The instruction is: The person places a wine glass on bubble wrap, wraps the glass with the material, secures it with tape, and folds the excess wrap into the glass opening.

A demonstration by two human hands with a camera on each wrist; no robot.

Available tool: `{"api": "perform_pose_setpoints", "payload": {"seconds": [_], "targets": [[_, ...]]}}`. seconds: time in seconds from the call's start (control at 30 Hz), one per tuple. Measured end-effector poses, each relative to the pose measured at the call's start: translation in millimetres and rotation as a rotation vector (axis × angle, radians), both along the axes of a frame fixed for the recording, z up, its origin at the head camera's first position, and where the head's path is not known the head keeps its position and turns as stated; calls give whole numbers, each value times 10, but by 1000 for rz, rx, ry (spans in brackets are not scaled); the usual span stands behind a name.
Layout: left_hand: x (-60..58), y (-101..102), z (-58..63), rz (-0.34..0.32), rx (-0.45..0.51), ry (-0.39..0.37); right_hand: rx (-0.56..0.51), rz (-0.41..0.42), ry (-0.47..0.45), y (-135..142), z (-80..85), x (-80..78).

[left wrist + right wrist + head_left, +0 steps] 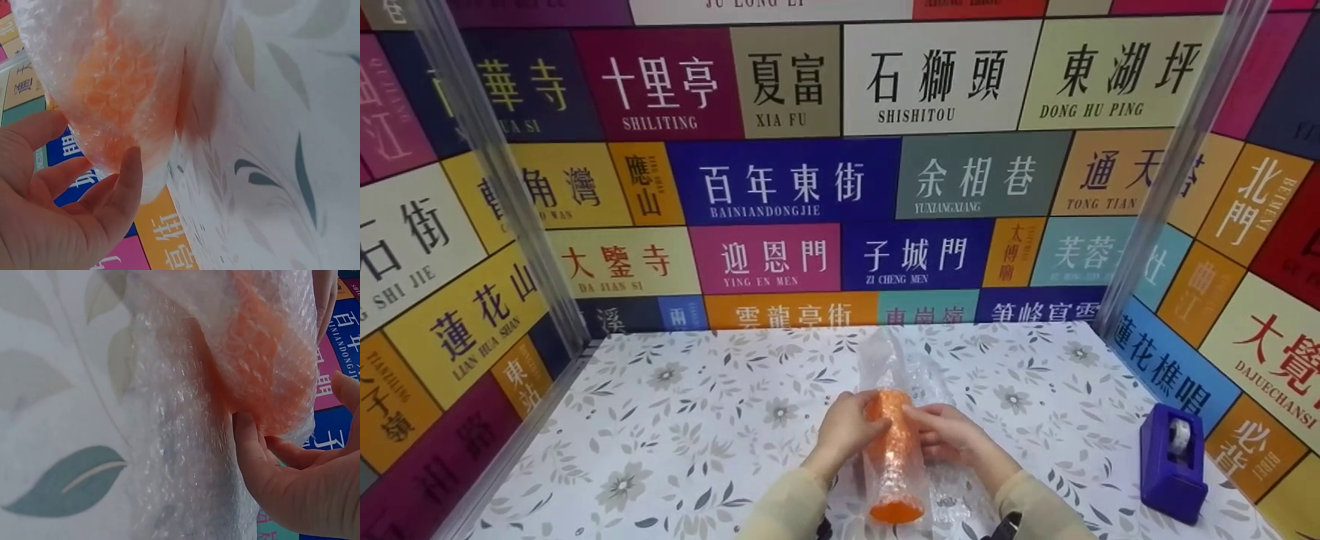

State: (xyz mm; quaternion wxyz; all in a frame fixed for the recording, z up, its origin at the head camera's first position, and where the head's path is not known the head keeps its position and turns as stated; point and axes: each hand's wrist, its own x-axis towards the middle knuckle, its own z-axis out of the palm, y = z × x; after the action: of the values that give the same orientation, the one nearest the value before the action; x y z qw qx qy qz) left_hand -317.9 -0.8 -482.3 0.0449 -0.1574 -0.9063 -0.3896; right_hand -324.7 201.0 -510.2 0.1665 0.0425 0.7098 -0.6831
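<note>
An orange cylinder [892, 450] lies lengthwise on the table, its near end showing a round orange rim. Clear bubble wrap [881, 364] is rolled around it and sticks out past its far end; a loose part of the sheet [174, 439] lies flat along its right side. My left hand [847, 427] grips the wrapped cylinder from the left, thumb over the top and fingers curled by its side. On the opposite side, my right hand [956, 439] has its curled fingertips at the wrap's lower edge, holding it against the cylinder.
A blue tape dispenser [1174, 465] with a roll of clear tape stands at the table's right edge. The table [697, 420] has a white floral cover. Colourful panels with printed characters [784, 180] rise behind and at both sides, with clear posts [1155, 172] at the back corners.
</note>
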Motion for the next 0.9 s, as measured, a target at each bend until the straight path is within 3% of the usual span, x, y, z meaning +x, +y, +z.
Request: {"api": "perform_pose_setpoints", "payload": {"seconds": [0.13,0.23,0.4,0.53,0.7,0.9], "targets": [[25,14,9,-39,-163,103,133,-48,48,-68,1,47],[18,-27,35,-87,-255,175,150,-65,63,-84,3,55],[-25,-121,59,-275,-394,323,136,-48,44,-54,-12,27],[-40,-145,40,-404,-485,368,61,-16,27,-14,-37,10],[-38,-93,-10,-433,-512,385,-10,27,29,52,-57,17],[-29,0,-37,-449,-514,416,27,69,62,140,-31,36]]}}
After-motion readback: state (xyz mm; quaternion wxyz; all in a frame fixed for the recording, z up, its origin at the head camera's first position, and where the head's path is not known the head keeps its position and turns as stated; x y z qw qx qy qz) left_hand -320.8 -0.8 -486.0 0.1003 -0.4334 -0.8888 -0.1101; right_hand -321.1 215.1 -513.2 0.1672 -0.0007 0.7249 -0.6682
